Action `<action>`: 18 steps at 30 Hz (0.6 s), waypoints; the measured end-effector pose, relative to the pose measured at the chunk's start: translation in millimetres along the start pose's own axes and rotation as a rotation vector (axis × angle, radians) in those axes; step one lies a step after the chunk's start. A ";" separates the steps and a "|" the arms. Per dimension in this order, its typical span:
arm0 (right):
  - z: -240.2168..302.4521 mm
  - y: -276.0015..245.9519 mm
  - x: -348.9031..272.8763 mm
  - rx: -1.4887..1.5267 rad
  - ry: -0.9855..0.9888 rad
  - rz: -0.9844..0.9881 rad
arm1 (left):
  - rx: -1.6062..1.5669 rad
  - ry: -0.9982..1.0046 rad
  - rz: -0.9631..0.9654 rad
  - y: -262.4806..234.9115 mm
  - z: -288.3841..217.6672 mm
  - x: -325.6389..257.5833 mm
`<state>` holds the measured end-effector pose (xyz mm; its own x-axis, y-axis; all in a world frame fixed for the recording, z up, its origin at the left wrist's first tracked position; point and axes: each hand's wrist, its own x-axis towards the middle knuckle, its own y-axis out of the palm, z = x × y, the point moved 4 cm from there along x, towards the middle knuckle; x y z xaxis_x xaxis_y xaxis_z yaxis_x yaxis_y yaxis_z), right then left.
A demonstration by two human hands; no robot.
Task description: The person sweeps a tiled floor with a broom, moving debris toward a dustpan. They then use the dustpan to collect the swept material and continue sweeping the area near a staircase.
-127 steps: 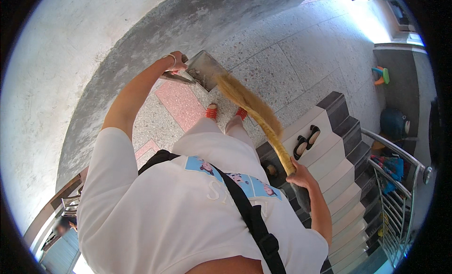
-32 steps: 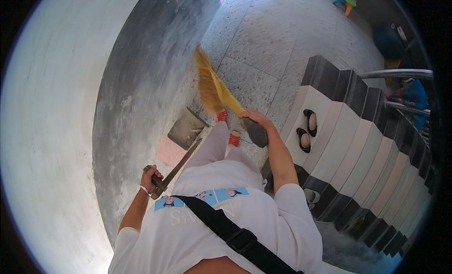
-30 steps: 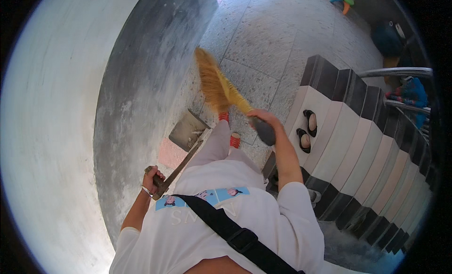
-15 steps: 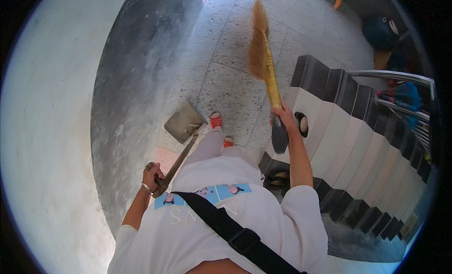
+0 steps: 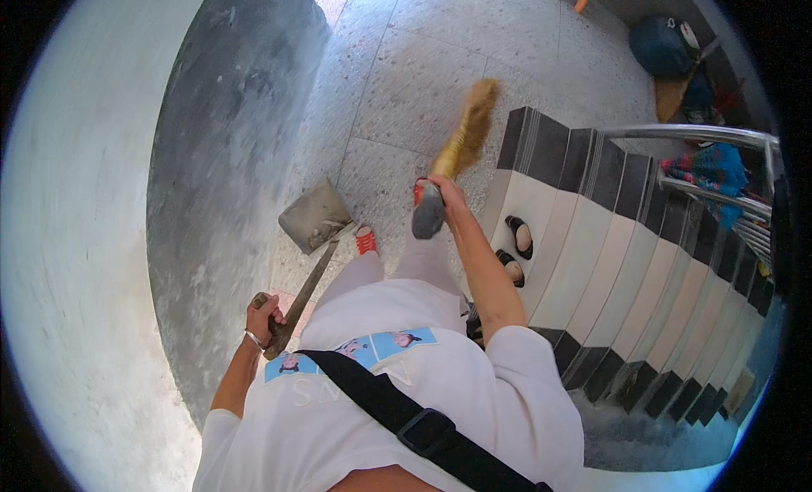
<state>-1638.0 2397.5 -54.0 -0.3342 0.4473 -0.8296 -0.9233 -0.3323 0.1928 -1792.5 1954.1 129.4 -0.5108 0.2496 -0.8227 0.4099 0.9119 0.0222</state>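
My right hand (image 5: 446,192) is wrapped round the handle of a broom (image 5: 453,150), with the dark handle end toward me. Its yellow neck points away, and the brown bristles are blurred and tilt to the right, over the floor. At the left, my left hand (image 5: 267,313) grips the long wooden handle (image 5: 309,294) of a dustpan. The handle slants down to the grey pan (image 5: 315,216), which rests on the floor ahead of my left foot. Some debris lies in the pan near the handle's joint.
Steps (image 5: 609,238) with dark and pale tiles rise on the right, beside a metal railing (image 5: 702,135). Black shoes (image 5: 520,237) sit on a step. A dark blue container (image 5: 661,47) stands at the back right. A grey and white wall (image 5: 228,153) runs along the left.
My right hand has brought the broom lower and leftward, its bristles swinging nearer and tilting right. The left hand keeps the dustpan handle. My right foot has moved forward.
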 end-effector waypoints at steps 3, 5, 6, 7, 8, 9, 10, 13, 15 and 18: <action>58.2 19.4 25.7 0.247 0.128 0.285 | -0.013 -0.007 -0.069 30.2 -11.3 -0.4; 104.3 26.6 14.6 0.375 0.216 0.407 | -0.034 -0.037 -0.124 43.3 -15.3 2.6; 122.3 19.1 19.7 0.443 0.271 0.436 | -0.045 -0.036 -0.128 50.7 -21.0 6.0; 135.0 11.6 24.3 0.508 0.328 0.468 | -0.059 -0.033 -0.136 57.9 -26.4 8.9; 143.6 0.6 28.3 0.429 0.233 0.447 | -0.074 -0.030 -0.143 65.1 -31.0 11.3; 148.6 -10.3 30.9 0.350 0.140 0.429 | -0.091 -0.030 -0.147 73.0 -34.1 12.5; 151.8 -19.4 31.4 0.270 0.045 0.409 | -0.110 -0.031 -0.149 79.8 -36.6 14.8; 151.2 -22.2 -8.8 0.152 0.004 0.234 | -0.166 -0.027 -0.167 97.8 -40.6 14.7; 145.2 -12.6 -27.2 0.079 -0.048 0.049 | -0.194 -0.023 -0.164 107.8 -46.2 16.3; 112.2 4.0 1.0 0.043 -0.089 -0.117 | -0.246 -0.016 -0.157 124.5 -52.2 23.5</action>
<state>-1663.2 2489.8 4.7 -0.2374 0.5535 -0.7983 -0.9636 -0.2383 0.1213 -1793.0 2090.5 142.6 -0.5405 0.0961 -0.8359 0.1305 0.9910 0.0296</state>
